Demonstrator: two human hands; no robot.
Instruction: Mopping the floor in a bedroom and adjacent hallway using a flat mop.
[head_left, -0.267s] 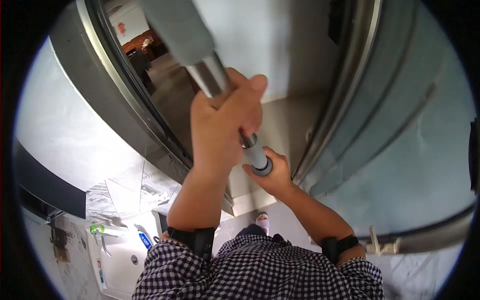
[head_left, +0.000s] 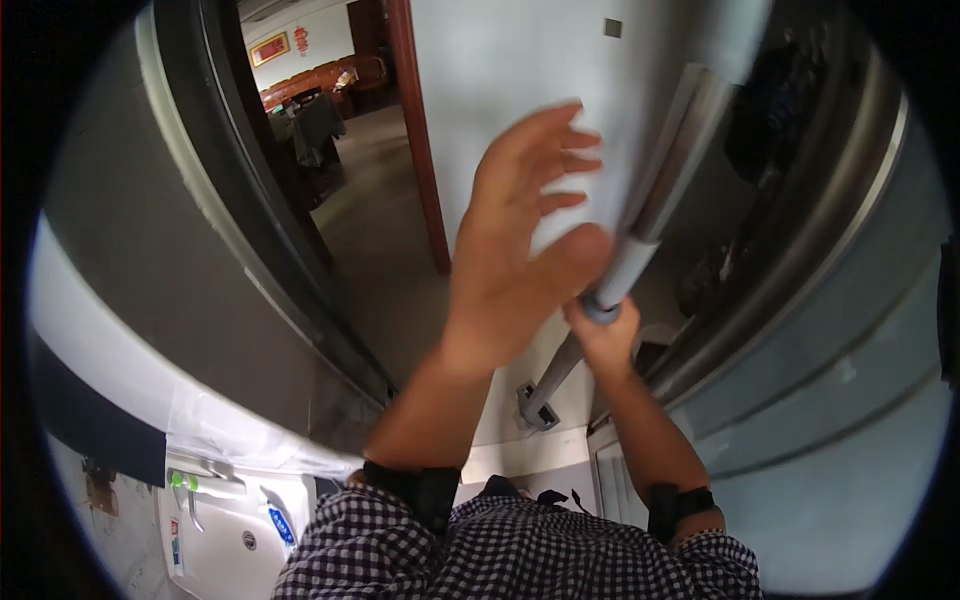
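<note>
A grey and silver telescopic pole (head_left: 628,268) rises from near the floor to the upper right, tilted and partly blurred. My right hand (head_left: 607,345) is closed round it, just below a grey ring collar (head_left: 600,312). Left of the pole, my left hand (head_left: 520,225) is raised with its fingers apart and nothing in it. Its thumb overlaps the view close to the pole, and I cannot tell whether they touch. At the pole's lower end sits a small squarish foot (head_left: 541,408) with dark openings, by the threshold.
A dark-framed doorway surrounds me, with a frosted glass panel (head_left: 800,480) at the right. A white washbasin (head_left: 225,555) with a tap and tubes lies at the lower left. Beyond a red-brown door frame (head_left: 425,150), a room holds a wooden sofa (head_left: 325,80).
My left hand has let go of the pole and opened. The pole's upper end has swung from upper left to upper right. My right hand still grips it, now further right.
</note>
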